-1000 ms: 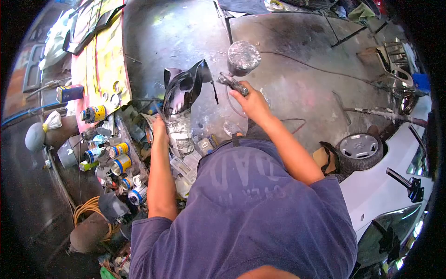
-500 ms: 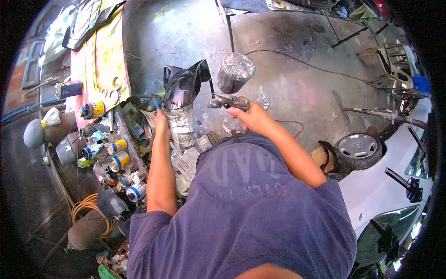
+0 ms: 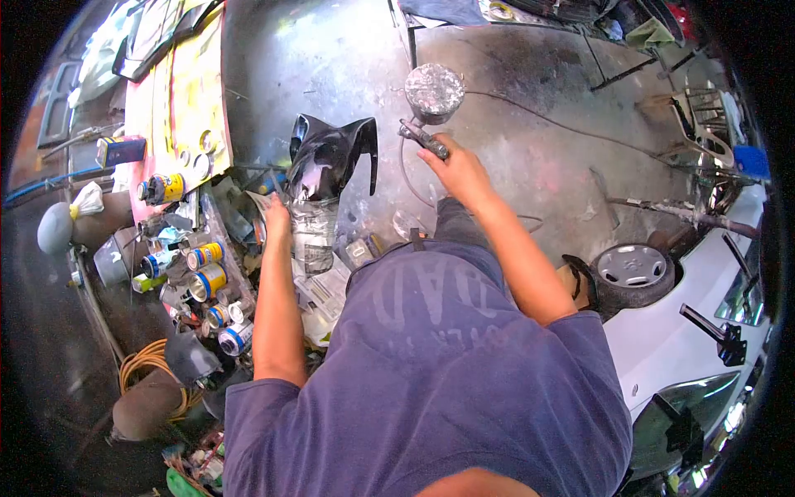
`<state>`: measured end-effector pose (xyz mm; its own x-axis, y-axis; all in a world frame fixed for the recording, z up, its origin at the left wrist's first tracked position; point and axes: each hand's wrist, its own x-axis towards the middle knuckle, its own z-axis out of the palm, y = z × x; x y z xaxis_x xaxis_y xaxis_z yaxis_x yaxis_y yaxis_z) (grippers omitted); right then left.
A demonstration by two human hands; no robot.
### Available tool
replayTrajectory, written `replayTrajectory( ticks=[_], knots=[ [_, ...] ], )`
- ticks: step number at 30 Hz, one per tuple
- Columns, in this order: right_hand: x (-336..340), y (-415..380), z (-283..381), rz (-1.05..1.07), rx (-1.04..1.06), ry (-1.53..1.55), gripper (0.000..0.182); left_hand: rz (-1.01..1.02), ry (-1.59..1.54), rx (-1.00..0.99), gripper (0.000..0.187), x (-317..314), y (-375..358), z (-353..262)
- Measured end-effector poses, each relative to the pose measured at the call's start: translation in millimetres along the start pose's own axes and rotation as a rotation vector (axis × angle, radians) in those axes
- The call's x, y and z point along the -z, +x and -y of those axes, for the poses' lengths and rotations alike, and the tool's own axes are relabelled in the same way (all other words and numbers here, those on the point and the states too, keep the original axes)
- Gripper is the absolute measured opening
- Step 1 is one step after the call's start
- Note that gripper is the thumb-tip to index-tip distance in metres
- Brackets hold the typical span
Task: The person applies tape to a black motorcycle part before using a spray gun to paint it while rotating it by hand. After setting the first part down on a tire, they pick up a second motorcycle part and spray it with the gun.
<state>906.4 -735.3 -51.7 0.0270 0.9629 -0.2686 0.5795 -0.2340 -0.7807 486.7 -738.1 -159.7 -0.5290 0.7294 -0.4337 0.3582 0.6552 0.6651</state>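
My right hand (image 3: pixel 457 168) is wrapped round a spray gun (image 3: pixel 424 138) that has a paint-stained round cup (image 3: pixel 435 91) on it. A thin hose hangs below the gun. My left hand (image 3: pixel 277 217) is closed at the left side of a newspaper-covered piece (image 3: pixel 315 232), beside the glossy black curved part (image 3: pixel 325 161). Paper shows at its fingertips, and the exact grip there is hard to make out. The gun is up and to the right of the black part, apart from it.
Several paint cans (image 3: pixel 207 282) crowd a surface at the left, below a yellow sheet (image 3: pixel 186 99). A hose (image 3: pixel 571 126) crosses the floor. At the right are a wheel (image 3: pixel 633 269), a white car panel (image 3: pixel 662 348) and a chair (image 3: pixel 704 137).
My right hand has moved up and slightly right with the spray gun, away from the black part. My left hand has shifted slightly left and down.
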Motion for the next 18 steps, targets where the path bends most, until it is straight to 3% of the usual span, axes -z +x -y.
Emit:
replayTrajectory(
  ticks=[7,13,18],
  knots=[
    [-2.5,0.6,-16.5,-0.013,0.108,-0.101,0.042,0.026,0.29,-0.043,0.08,0.6,9.4,-28.6],
    [-21.5,-20.0,-33.6,0.098,0.086,-0.132,0.042,0.066,0.217,-0.164,0.077,-3.8,30.9,-17.7],
    [-49.7,-42.4,-54.7,0.21,0.091,-0.161,0.044,0.08,0.103,-0.067,0.08,-13.8,67.1,-8.1]
  ],
)
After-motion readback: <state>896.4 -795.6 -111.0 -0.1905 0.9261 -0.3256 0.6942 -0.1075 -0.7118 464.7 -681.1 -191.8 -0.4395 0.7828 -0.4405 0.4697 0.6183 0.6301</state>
